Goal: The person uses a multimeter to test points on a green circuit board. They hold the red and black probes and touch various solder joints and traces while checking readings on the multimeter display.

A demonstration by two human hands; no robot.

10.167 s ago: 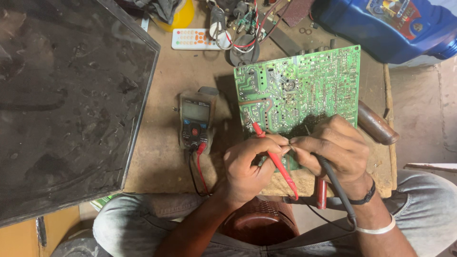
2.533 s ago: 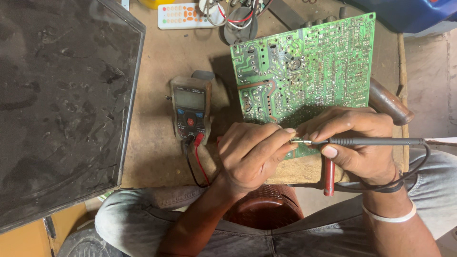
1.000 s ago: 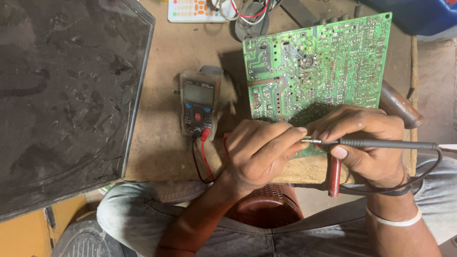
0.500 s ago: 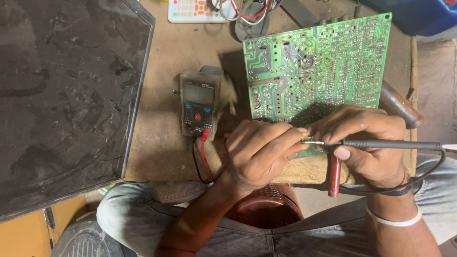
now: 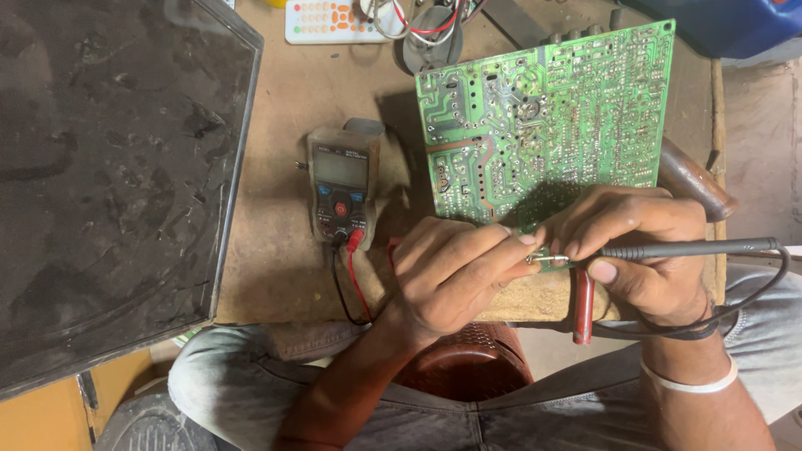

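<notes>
A green circuit board [image 5: 551, 125] lies solder side up on the wooden table [image 5: 284, 267]. My right hand [image 5: 647, 250] grips a black test probe [image 5: 693, 248] that lies level, pointing left. My left hand [image 5: 455, 271] pinches the probe's metal tip [image 5: 547, 260] just below the board's near edge. A red probe [image 5: 582, 305] hangs over the table's edge under my right hand. Both leads run to a multimeter [image 5: 338, 192] left of the board.
A large dark screen panel [image 5: 109, 167] covers the left side. A white remote [image 5: 330, 21] and a tangle of wires [image 5: 426, 21] lie at the far edge, with a blue container [image 5: 735, 25] at top right. A wooden tool handle [image 5: 693, 179] sits right of the board.
Ten seconds ago both hands held probes on the board's near edge. Now the black probe lies level with my left fingers on its tip. Over the last second the hands barely move.
</notes>
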